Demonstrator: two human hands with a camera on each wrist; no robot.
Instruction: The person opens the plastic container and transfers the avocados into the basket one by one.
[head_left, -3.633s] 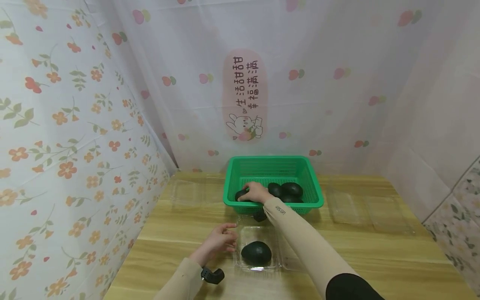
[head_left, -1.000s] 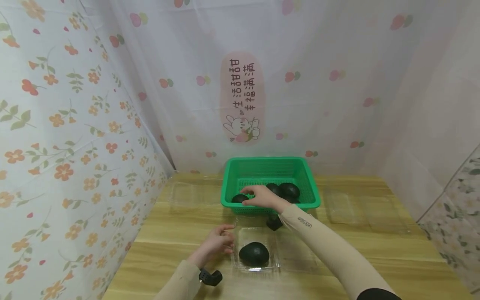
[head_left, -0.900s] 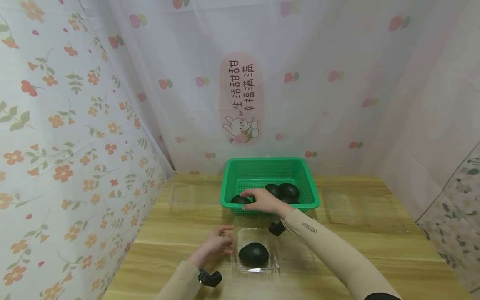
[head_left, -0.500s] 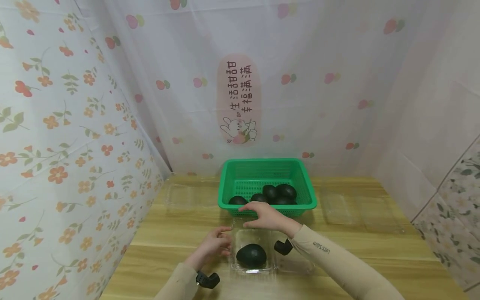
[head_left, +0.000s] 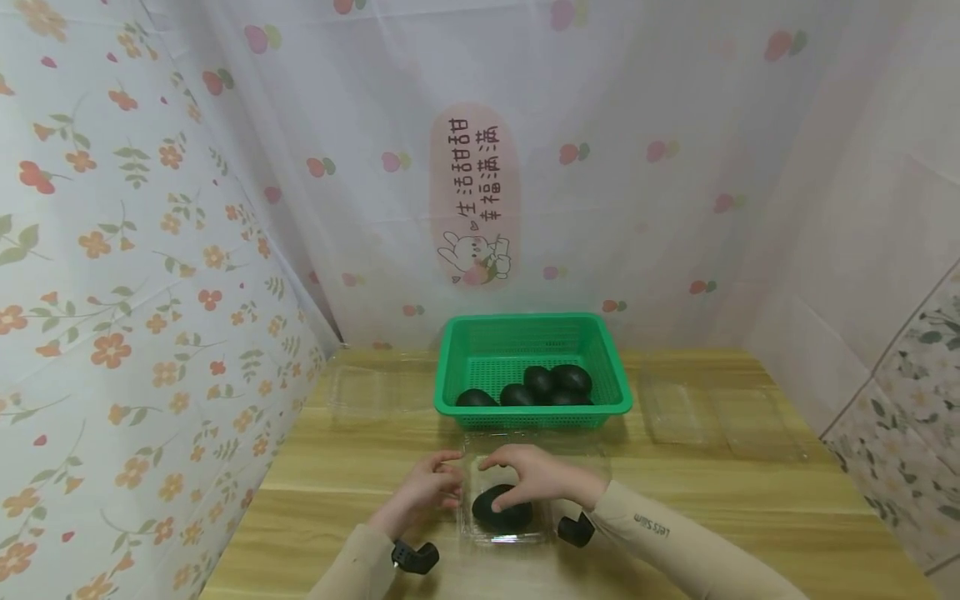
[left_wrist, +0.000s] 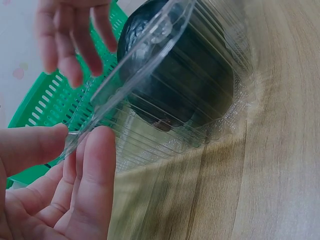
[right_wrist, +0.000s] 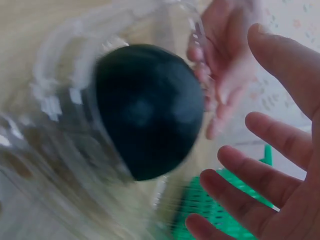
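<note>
A dark green avocado [head_left: 512,521] lies in a clear plastic clamshell box [head_left: 504,541] on the table in front of the basket. My left hand [head_left: 431,487] is at the box's left edge; in the left wrist view its thumb and fingers pinch the clear rim. Over the box hovers my right hand [head_left: 543,477], fingers spread and relaxed. From the head its thumb overlaps the avocado, but the right wrist view shows a gap between the fingers [right_wrist: 265,175] and the fruit.
Behind the box stands a green plastic basket [head_left: 532,413] with several dark avocados [head_left: 572,379] near its front side. More clear plastic boxes lie at the back left [head_left: 367,392] and on the right [head_left: 678,414]. Patterned curtains [head_left: 600,208] close off the back and sides.
My right hand has let go of the leftmost avocado in the basket and come back, holding nothing, over the avocado in the box. The left hand has stayed at the box's edge.
</note>
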